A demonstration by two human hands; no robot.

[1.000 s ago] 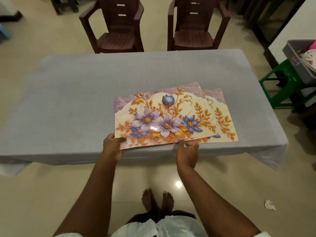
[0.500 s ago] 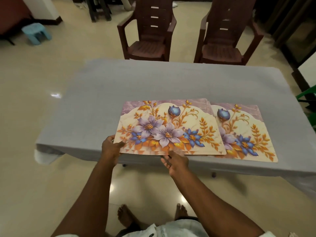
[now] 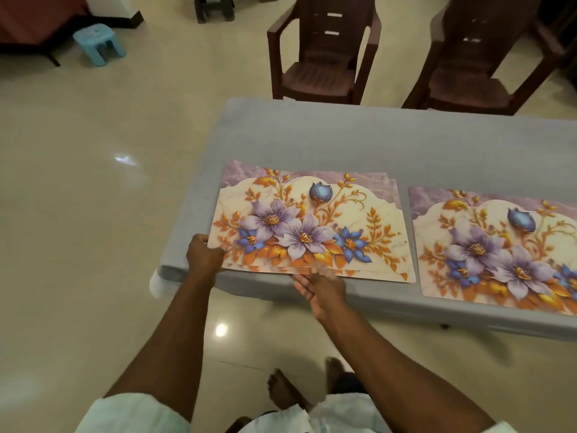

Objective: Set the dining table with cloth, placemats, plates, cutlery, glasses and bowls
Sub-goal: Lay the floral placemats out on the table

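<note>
Holding the stack of placemats [image 3: 312, 226] at its near-left corner, left hand [image 3: 203, 256] with fingers curled round the edge, thumb on the printed face. Stack resting on the grey cloth [image 3: 374, 142] at the left end of the bench [image 3: 406, 310], near edge level with the bench's near edge; several sheet edges visible, offset at the near and far-right sides of the stack.

Right of the left hand, at the middle of the stack's near edge: right hand [image 3: 318, 290], palm up, fingers straight and relaxed, holding nothing, fingertips at or just under the lowest sheets. Contact blurred, cannot tell whether touching.

Right of the stack, just beside it and apart by a narrow strip of cloth: single placemat [image 3: 493, 245], lying flat, partly cut off by the frame edge.

Beyond the stack, past the bench's far side: two brown chairs [image 3: 324, 57].

Step in hand, as judged: separating the next sheet from the stack for the next setting.

- Keep the left hand's hold on the corner firm, to stop the stack sliding off the near edge.
- Slip the right fingertips under one sheet only; thin glossy sheets likely to cling together.
- Lift low and flat; avoid dragging, to prevent rucking the cloth.
- Lay with the near edge parallel to the bench edge, matching the single placemat.

Plates, cutlery, glasses and bowls not yet on the bench.
</note>
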